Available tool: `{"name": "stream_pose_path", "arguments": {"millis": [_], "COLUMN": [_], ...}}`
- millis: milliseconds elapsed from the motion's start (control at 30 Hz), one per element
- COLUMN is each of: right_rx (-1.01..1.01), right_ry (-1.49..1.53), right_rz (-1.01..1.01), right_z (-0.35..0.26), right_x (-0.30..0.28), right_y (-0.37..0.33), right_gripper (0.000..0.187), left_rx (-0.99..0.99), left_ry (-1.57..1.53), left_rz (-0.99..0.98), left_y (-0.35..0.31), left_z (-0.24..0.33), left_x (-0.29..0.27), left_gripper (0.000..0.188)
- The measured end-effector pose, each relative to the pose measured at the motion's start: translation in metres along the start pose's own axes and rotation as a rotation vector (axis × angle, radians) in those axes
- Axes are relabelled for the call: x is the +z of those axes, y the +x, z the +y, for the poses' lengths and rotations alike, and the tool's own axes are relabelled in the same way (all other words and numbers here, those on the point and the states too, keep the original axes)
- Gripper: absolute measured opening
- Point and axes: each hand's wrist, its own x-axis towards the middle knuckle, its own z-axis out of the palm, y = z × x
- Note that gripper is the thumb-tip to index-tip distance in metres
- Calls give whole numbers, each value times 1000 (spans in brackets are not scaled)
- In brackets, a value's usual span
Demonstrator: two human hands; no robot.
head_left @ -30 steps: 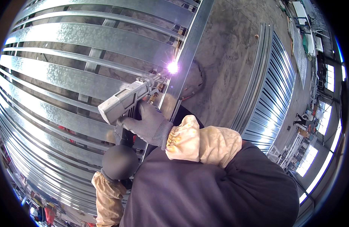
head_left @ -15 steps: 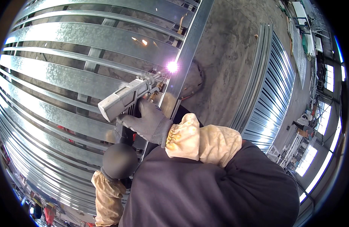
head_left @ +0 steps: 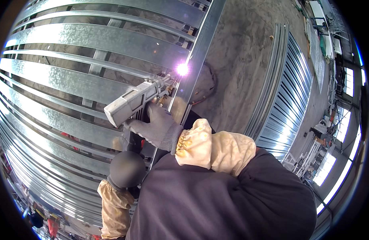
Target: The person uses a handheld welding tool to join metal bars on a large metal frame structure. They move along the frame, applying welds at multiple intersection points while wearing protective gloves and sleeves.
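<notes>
My right hand [head_left: 158, 125], in a grey knit glove with a tan cuff, is closed round the grip of a pale grey welding gun [head_left: 130, 103]. The gun's nozzle points up and right, and a bright pink-white glow [head_left: 182, 69] burns at its tip. That glow sits where a flat slat meets the long galvanized steel edge rail [head_left: 202, 42] of a slatted metal frame [head_left: 100, 38]. Lower left, my left hand [head_left: 127, 170] is a smeared grey round shape above a tan sleeve; its fingers cannot be made out.
A stack of ribbed metal panels [head_left: 286, 108] lies on the brown floor [head_left: 240, 60] to the right. A dark cable loop [head_left: 212, 80] rests beside the edge rail. Windows and cluttered equipment [head_left: 318, 148] line the far right, with red items [head_left: 53, 226] at lower left.
The orange sparks left of and above the glow have mostly faded. The gun, the glow and both arms have hardly moved.
</notes>
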Motion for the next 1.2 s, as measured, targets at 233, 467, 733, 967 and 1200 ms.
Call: {"name": "stream_pose_path", "arguments": {"millis": [233, 467, 733, 967, 1200], "right_rx": [-18, -20, -53, -21, 8], "right_ry": [50, 37, 54, 28, 42], "right_rz": [-12, -9, -5, 18, 4], "right_z": [2, 2, -4, 2, -6], "right_x": [0, 0, -1, 0, 0], "right_y": [2, 1, -1, 1, -1], "right_gripper": [26, 25, 24, 25, 26], "left_rx": [518, 511, 410, -92, -374], "left_ry": [474, 520, 427, -14, -225], "left_rz": [39, 57, 33, -61, -79], "left_y": [-1, 2, -1, -10, -13], "left_z": [-30, -18, -20, -23, -21], "left_x": [-5, -4, 0, -3, -2], "left_gripper": [26, 25, 20, 32, 32]}}
